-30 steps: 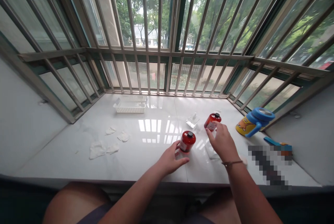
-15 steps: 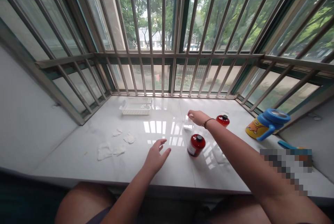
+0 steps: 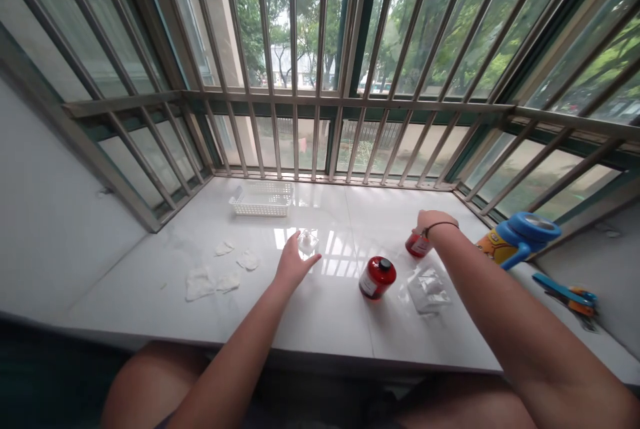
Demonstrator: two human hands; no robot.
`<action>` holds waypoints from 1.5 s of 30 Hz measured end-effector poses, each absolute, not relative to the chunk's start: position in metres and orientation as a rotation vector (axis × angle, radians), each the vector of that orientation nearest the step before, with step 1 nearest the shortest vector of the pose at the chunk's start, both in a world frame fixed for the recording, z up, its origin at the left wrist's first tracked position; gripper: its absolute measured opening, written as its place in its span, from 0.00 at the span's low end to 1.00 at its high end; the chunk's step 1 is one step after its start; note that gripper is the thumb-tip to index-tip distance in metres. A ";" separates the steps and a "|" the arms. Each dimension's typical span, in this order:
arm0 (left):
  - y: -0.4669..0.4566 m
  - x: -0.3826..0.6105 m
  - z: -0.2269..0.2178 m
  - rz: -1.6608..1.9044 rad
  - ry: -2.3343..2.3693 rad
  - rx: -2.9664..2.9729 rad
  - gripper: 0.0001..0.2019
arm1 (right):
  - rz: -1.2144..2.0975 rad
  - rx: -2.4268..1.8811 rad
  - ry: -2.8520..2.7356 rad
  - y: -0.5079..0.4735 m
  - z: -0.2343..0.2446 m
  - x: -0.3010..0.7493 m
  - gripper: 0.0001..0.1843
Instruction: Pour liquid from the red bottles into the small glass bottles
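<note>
My left hand curves round a small clear container with a pale knob on top, fingers at its left side and thumb at its lower right. Over at the right, my right hand grips the top of a red bottle from above; its cap is hidden under the fingers. Between the two hands, closer to the front edge, stands a second red bottle with a black cap and a pale label. A crinkled clear plastic package lies below my right wrist.
Several thin white scraps lie at the left of the white sill. A white perforated basket sits near the barred window. To the right are a blue and yellow drinking bottle and a blue strap with small items attached.
My right hand has moved right from the middle of the sill to the farther red bottle and gripped it. My left hand, empty before, has moved slightly forward and now surrounds the clear container.
</note>
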State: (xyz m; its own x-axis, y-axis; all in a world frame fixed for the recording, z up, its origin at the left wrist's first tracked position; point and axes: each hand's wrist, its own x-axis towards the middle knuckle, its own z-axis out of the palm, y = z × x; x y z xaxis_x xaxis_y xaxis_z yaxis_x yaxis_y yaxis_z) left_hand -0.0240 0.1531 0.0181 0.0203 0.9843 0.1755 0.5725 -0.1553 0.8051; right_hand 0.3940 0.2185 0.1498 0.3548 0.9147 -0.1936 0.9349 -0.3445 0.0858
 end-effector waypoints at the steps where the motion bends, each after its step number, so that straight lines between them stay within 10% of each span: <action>1: 0.158 -0.024 0.016 1.018 1.576 1.769 0.37 | -0.201 2.413 1.662 0.217 0.149 0.400 0.26; 14: 0.129 -0.062 0.004 1.011 1.537 1.982 0.28 | -0.346 1.981 2.414 0.201 0.151 0.304 0.39; 34: 0.109 -0.138 -0.004 1.065 1.854 1.838 0.31 | 0.069 2.197 2.159 0.138 0.137 0.314 0.46; 40: 0.110 -0.138 -0.012 1.098 1.851 1.871 0.31 | -0.292 2.038 1.865 0.102 0.108 0.364 0.49; 45: 0.112 -0.138 -0.016 1.119 1.845 1.894 0.30 | -0.223 2.010 1.962 0.107 0.098 0.382 0.36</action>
